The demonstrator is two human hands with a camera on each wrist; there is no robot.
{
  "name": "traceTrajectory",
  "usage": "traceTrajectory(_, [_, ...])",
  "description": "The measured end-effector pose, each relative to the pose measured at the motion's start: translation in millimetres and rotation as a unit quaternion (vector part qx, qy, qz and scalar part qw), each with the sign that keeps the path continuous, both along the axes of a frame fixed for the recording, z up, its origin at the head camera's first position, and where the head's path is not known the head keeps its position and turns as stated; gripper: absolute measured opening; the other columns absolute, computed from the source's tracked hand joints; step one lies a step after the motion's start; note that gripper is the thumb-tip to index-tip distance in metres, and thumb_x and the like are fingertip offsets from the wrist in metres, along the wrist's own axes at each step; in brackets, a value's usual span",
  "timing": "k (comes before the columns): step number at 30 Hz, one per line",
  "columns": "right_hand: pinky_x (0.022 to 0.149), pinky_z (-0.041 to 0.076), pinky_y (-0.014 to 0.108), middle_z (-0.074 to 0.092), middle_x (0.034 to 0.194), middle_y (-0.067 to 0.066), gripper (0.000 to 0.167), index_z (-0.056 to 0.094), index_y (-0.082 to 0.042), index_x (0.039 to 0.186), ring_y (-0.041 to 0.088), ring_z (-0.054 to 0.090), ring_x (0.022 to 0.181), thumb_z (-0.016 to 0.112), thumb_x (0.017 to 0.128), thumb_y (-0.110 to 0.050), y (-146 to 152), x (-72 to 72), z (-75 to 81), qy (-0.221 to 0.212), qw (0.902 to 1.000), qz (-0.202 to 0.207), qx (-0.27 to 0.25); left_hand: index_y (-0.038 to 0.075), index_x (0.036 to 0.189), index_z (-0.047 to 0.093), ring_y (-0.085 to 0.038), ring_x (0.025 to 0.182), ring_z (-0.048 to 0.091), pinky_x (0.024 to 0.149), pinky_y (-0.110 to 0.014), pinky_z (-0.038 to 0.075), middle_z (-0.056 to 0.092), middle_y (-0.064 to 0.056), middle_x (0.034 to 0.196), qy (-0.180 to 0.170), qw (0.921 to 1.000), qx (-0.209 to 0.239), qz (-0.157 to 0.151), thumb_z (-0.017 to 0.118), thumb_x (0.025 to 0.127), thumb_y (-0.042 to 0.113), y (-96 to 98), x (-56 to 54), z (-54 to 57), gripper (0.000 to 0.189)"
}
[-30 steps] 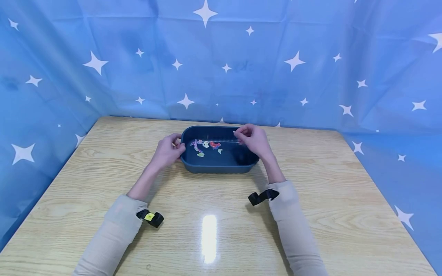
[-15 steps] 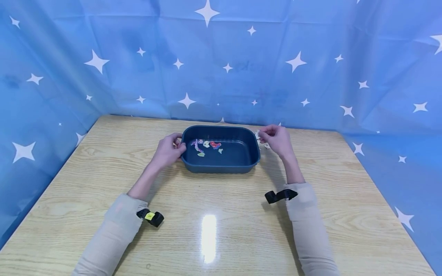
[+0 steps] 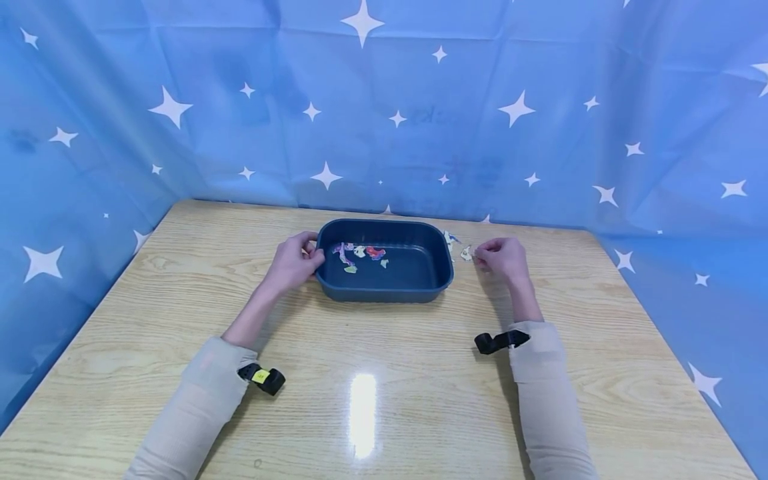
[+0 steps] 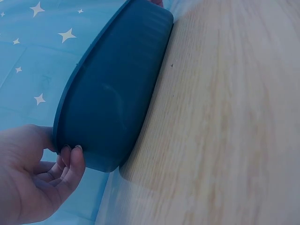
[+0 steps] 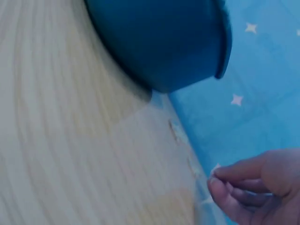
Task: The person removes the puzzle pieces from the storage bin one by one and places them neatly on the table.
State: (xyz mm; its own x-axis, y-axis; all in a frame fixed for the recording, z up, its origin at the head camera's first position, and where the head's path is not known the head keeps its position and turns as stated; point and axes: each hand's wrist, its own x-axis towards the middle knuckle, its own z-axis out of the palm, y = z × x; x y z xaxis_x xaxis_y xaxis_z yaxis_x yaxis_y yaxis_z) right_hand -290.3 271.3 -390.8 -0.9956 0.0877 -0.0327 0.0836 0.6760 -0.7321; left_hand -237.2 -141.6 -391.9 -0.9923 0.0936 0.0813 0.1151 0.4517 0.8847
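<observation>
A dark blue oblong tub [image 3: 384, 295] stands on the table, with a few flat cut-outs that look like stickers inside: a purple one [image 3: 343, 253], a red one [image 3: 376, 253] and pale ones. My left hand [image 3: 294, 261] pinches the tub's left rim between thumb and fingers, as the left wrist view [image 4: 42, 173] also shows. Right of the tub, my right hand [image 3: 504, 259] is low over the table, thumb and forefinger together on a tiny pale scrap [image 5: 214, 169]. Beside its fingertips lies a whitish sticker [image 3: 466, 253]; another [image 3: 450, 238] lies against the tub's right end.
The wooden table [image 3: 312, 373] reaches back to a blue curtain [image 3: 384, 80] with white stars, which also hangs along both sides. A black camera mount sits on each wrist. Light glares off the table's front middle.
My right hand has moved from above the tub out past its right end, then lower and nearer to me. Stickers on the table there now show. My left hand keeps its grip on the rim.
</observation>
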Motion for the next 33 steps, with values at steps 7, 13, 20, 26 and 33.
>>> traceTrajectory(7, [0.062, 0.058, 0.019, 0.073, 0.086, 0.014, 0.025, 0.071, 0.009, 0.108, 0.006, 0.065, 0.065, 0.065, 0.097, -0.012, 6, -4.1, -9.4, -0.012, 0.9998, -0.015, -0.005, -0.006, 0.136, 0.056, -0.013, 0.064, 0.059, 0.063, -0.044, 0.065, 0.053, -0.009, 0.086, 0.000, 1.0000, -0.003, 0.002, 0.055, 0.096, 0.006, 0.3, 0.5, 0.5, 0.041])
traceTrajectory(13, [0.063, 0.059, 0.017, 0.072, 0.088, 0.016, 0.024, 0.070, 0.011, 0.108, 0.005, 0.065, 0.064, 0.064, 0.098, -0.011, 9, -6.8, -13.1, -0.003, 0.9998, -0.020, -0.008, -0.006, 0.136, 0.056, -0.013, 0.063, 0.058, 0.062, -0.043, 0.065, 0.052, -0.009, 0.086, -0.001, 1.0000, -0.002, 0.000, 0.055, 0.096, 0.005, 0.4, 0.8, 1.0, 0.042])
traceTrajectory(20, [0.064, 0.061, 0.020, 0.071, 0.088, 0.020, 0.025, 0.068, 0.014, 0.110, 0.005, 0.065, 0.063, 0.062, 0.097, -0.007, 11, -9.5, -15.7, 0.003, 0.9993, -0.021, -0.033, -0.007, 0.136, 0.055, -0.012, 0.063, 0.058, 0.062, -0.041, 0.065, 0.052, -0.009, 0.085, -0.002, 1.0000, 0.003, -0.001, 0.055, 0.096, 0.005, -0.5, -0.8, -1.0, 0.042])
traceTrajectory(26, [0.067, 0.061, 0.020, 0.069, 0.102, 0.023, 0.029, 0.066, 0.010, 0.118, 0.007, 0.066, 0.071, 0.058, 0.099, -0.011, 9, -6.8, -9.8, 0.004, 0.9995, -0.011, -0.029, -0.006, 0.136, 0.055, -0.013, 0.062, 0.058, 0.062, -0.042, 0.065, 0.052, -0.009, 0.085, -0.002, 1.0000, 0.003, -0.001, 0.055, 0.096, 0.005, -0.4, -0.8, -0.9, 0.042])
traceTrajectory(33, [0.070, 0.059, 0.020, 0.067, 0.111, 0.024, 0.030, 0.066, 0.007, 0.119, 0.007, 0.064, 0.075, 0.055, 0.102, -0.014, -10, -0.2, 11.7, 0.042, 0.9989, 0.012, -0.016, -0.007, 0.136, 0.055, -0.012, 0.062, 0.059, 0.062, -0.043, 0.065, 0.053, -0.009, 0.085, 0.001, 1.0000, 0.001, -0.002, 0.055, 0.097, 0.006, -0.8, -0.7, -1.6, 0.041])
